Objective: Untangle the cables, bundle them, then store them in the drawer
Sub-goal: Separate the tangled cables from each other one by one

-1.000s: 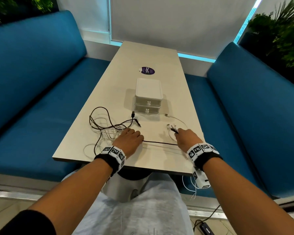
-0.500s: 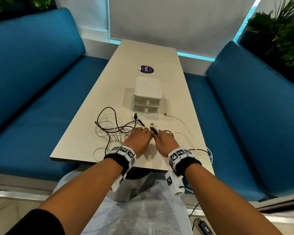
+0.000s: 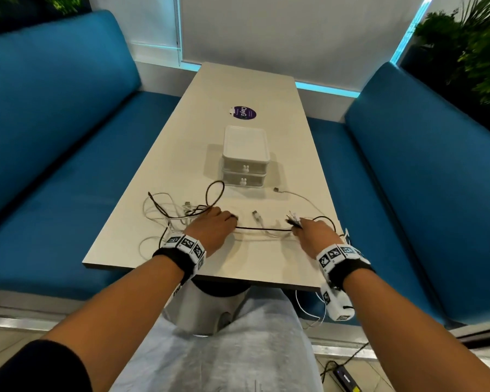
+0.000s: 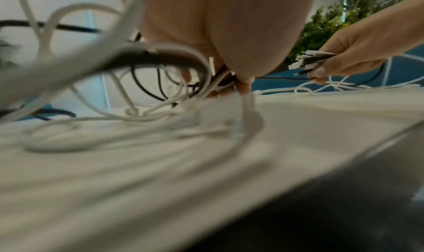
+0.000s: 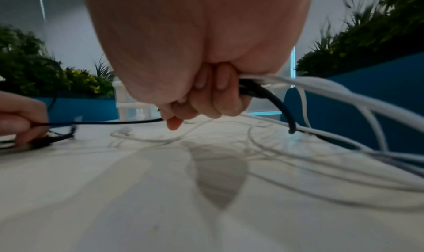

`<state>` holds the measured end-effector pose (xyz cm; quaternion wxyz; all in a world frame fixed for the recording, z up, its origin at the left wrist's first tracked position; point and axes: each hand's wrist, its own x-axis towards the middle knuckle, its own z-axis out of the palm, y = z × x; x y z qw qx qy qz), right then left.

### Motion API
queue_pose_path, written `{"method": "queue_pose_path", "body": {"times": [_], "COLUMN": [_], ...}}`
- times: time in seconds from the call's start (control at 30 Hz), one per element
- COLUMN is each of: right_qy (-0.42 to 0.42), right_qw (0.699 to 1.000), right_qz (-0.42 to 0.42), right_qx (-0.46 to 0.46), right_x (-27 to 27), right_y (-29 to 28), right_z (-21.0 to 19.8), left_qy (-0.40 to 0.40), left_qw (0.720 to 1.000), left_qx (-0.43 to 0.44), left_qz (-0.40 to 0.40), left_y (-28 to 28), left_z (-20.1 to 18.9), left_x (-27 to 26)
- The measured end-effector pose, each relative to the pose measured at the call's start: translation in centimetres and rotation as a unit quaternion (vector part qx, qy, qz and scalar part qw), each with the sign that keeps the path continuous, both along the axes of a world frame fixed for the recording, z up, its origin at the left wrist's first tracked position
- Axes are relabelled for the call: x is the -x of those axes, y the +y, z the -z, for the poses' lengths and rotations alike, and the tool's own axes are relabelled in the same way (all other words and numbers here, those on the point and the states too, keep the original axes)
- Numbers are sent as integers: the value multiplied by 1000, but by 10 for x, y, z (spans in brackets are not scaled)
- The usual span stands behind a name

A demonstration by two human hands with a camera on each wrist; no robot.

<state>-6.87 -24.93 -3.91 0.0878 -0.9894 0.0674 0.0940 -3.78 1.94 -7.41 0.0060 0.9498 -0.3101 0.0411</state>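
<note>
Right grip (image 3: 313,234) round cable ends (image 3: 293,219).

Matt, pale wood-look table (image 3: 249,267); glossy white, seemingly plastic drawer box (image 3: 245,142).

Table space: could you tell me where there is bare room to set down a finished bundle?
Bare: the beige tabletop beyond the purple round sticker, and both strips flanking the white two-drawer plastic box. Crowded: the tangled black and white cables between box and near edge.

On the table (image 3: 238,267) before us, a drawer box (image 3: 245,157) stands mid-table, a sticker (image 3: 243,112) behind it, cables (image 3: 178,210) in front toward the left. Benches (image 3: 54,137) flank both sides.
</note>
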Motion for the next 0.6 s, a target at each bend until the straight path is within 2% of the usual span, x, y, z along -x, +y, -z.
{"method": "queue_pose_path", "body": {"times": [0.1, 0.27, 0.4, 0.5, 0.6], "right_qy": [-15, -83, -91, -81, -60], "right_qw": [999, 993, 985, 983, 985], "right_qz": [28, 61, -4, -82, -85], "right_qx": [3, -56, -147, -145, -141], "right_x": [2, 1, 0, 1, -1], "right_y": [0, 20, 51, 73, 79], "right_z": [5, 4, 2, 8, 10], "left_qy": [18, 12, 21, 12, 14], "left_qw": [1000, 998, 998, 998, 999], "left_qx": [6, 19, 12, 8, 23], "left_qz": [-19, -51, -65, -56, -44], "left_y": [-16, -25, -31, -39, -43], "left_z": [1, 3, -3, -8, -14], "left_x": [5, 6, 6, 7, 7]}}
